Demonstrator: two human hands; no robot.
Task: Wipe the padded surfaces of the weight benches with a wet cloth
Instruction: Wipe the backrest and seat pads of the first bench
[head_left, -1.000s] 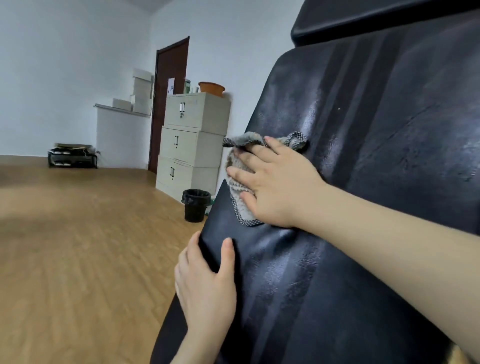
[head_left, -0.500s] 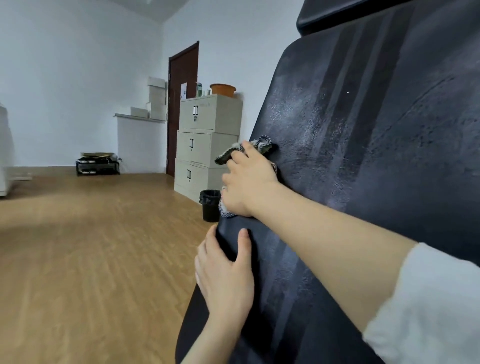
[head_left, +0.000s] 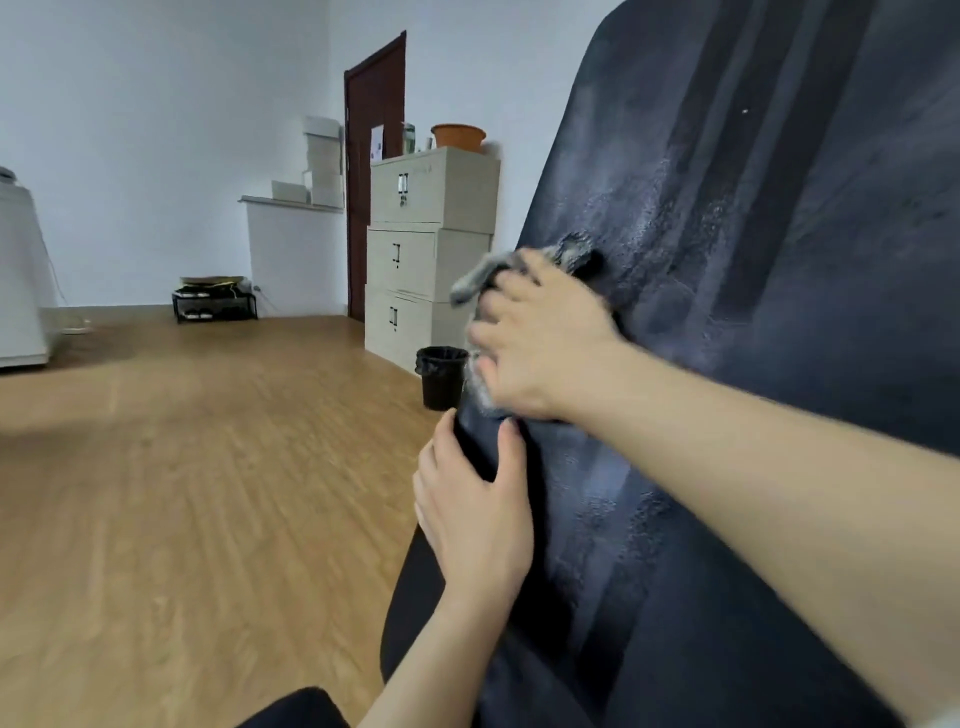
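Gripping streaked pad edge, left hand; right hand spread on cloth; wood floor.

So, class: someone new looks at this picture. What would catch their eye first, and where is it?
The big black bench pad fills the right side, marked with streaks. Near its left edge a right hand presses a grey cloth against it, and just below a left hand grips the pad's edge. Behind, a beige filing cabinet stands by the far wall.
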